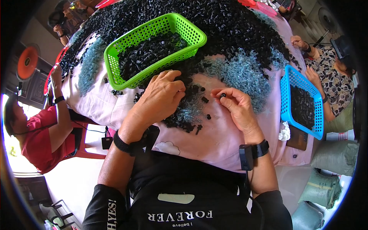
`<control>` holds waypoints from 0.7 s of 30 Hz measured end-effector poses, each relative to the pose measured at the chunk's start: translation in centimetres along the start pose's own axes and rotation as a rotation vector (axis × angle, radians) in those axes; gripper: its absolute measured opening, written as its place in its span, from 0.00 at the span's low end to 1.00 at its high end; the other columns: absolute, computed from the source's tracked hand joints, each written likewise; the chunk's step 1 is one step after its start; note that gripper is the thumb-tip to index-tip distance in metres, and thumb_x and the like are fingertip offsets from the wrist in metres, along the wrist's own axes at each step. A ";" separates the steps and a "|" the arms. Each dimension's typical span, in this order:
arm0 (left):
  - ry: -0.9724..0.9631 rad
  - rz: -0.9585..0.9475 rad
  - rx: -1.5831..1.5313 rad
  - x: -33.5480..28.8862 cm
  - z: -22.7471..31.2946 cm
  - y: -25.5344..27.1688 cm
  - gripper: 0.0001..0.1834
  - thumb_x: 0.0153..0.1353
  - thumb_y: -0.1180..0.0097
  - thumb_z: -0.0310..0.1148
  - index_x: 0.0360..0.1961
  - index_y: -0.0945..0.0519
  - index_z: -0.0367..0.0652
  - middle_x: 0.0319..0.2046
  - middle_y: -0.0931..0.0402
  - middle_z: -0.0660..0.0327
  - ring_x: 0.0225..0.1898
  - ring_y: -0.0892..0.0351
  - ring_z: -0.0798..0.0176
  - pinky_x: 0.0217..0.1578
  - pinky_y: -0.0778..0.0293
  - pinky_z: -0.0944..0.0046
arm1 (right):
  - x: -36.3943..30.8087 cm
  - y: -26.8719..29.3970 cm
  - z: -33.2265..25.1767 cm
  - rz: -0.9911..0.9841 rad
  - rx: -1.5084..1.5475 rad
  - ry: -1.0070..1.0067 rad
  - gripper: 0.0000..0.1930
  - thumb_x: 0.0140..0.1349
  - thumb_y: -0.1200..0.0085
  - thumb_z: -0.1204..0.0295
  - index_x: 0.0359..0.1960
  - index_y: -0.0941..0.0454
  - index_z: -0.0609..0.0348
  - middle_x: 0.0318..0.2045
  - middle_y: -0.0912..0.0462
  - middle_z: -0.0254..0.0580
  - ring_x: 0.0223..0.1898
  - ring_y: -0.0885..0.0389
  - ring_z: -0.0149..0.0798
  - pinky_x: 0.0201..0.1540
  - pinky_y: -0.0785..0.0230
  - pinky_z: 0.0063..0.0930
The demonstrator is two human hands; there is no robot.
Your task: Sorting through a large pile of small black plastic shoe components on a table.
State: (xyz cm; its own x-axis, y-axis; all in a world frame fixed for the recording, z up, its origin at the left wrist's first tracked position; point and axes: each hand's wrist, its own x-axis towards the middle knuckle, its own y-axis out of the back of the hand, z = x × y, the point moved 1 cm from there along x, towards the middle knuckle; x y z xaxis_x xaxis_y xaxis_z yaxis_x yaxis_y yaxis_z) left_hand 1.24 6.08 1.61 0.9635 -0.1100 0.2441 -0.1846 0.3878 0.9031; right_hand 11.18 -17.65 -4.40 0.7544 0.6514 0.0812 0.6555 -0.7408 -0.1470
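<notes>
My right hand (239,109) pinches a small black plastic part (223,95) between thumb and forefinger, above the pink tablecloth (214,142). My left hand (163,96) is closed, its fingers curled down over a loose pile of black plastic parts, at the near side of a green basket (153,73). Its fingertips are hidden, so I cannot see what they hold. Black parts (157,50) lie heaped inside the basket. Between my hands are translucent bluish pieces (188,113) and scattered black parts (205,100).
A large heap of black parts (237,30) covers the table's far side, with bluish translucent pieces (245,74) before it. A blue basket (321,115) of black parts stands right, by crumpled white tissue (284,131). People sit left (42,130) and right (331,76).
</notes>
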 end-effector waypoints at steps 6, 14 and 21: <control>0.000 -0.033 -0.078 -0.2 0.2 0.7 0.07 0.62 0.44 0.28 0.37 0.17 0.36 0.49 0.21 0.50 0.54 0.23 0.47 0.57 0.29 0.53 | 0.0 -0.1 -0.1 -0.009 0.023 -0.009 0.08 0.68 0.41 0.75 0.46 0.17 0.61 0.47 0.14 0.38 0.48 0.18 0.27 0.54 0.26 0.20; -0.078 -0.087 -0.070 -0.2 0.1 0.7 0.06 0.62 0.44 0.28 0.33 0.18 0.36 0.37 0.19 0.53 0.43 0.20 0.48 0.49 0.27 0.53 | 0.0 -0.2 -0.1 0.001 -0.015 -0.020 0.08 0.70 0.44 0.74 0.47 0.18 0.62 0.49 0.15 0.40 0.49 0.17 0.28 0.52 0.24 0.20; -0.001 0.023 -0.053 1.7 -0.2 0.4 0.06 0.61 0.44 0.26 0.34 0.18 0.36 0.34 0.19 0.51 0.41 0.19 0.45 0.47 0.26 0.51 | -0.1 -0.1 0.0 -0.072 0.029 -0.031 0.08 0.70 0.44 0.71 0.47 0.18 0.60 0.50 0.15 0.43 0.48 0.15 0.32 0.48 0.22 0.23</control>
State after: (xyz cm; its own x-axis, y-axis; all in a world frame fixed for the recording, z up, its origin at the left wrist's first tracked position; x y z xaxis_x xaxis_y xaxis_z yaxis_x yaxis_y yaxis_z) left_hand 2.80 6.26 2.33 0.9589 -0.1010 0.2650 -0.1963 0.4382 0.8772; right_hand 11.06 -17.61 -4.42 0.7035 0.7080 0.0620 0.7064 -0.6870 -0.1702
